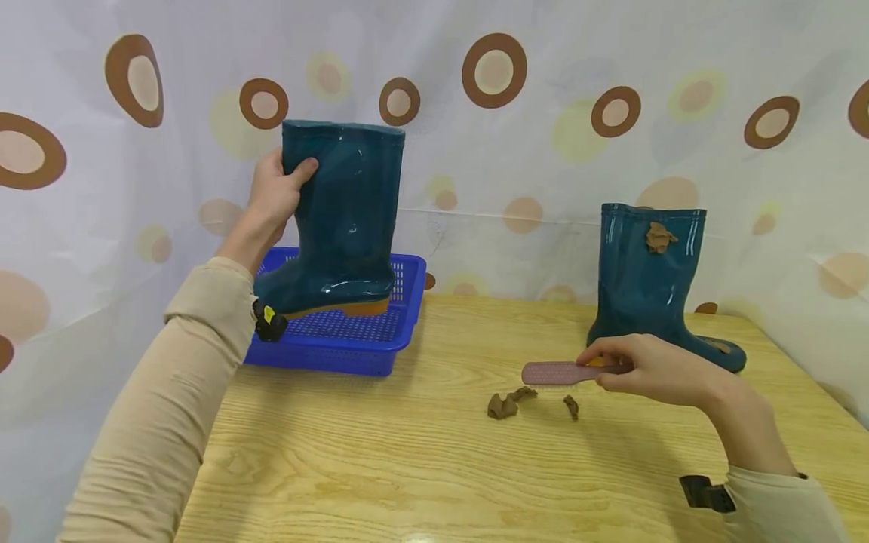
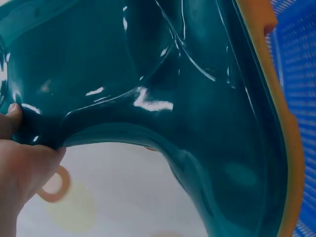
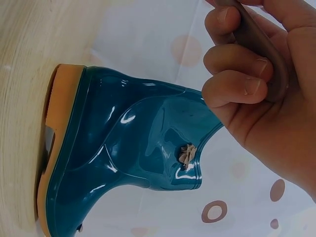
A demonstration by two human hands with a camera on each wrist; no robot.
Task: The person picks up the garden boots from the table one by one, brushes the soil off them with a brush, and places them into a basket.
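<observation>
One teal boot (image 1: 346,211) is clamped in the left grip (image 1: 277,188), one pink brush (image 1: 553,372) in the right grip (image 1: 661,371).

Glossy, smooth, rubber-like plastic is seen on the held boot (image 1: 349,204); sharp highlights are thrown back along its creases. The same shine is shown by the standing boot (image 1: 638,279), broken by a stuck clump (image 1: 660,237), matt, rough, clay-like. Soles (image 2: 292,153) are finished smooth, duller. The brush (image 1: 551,373) is made of smooth plastic, low sheen. Loose bits (image 1: 501,407): matt, lumpy. The basket (image 1: 339,362) is moulded in semi-gloss plastic, perforated. The table (image 1: 407,460) is surfaced in smooth wood grain, faintly shiny. Sleeves (image 1: 149,400): matt cloth, wrinkled. The backdrop (image 1: 441,143) is creased; cloth or plastic cannot be told.
</observation>
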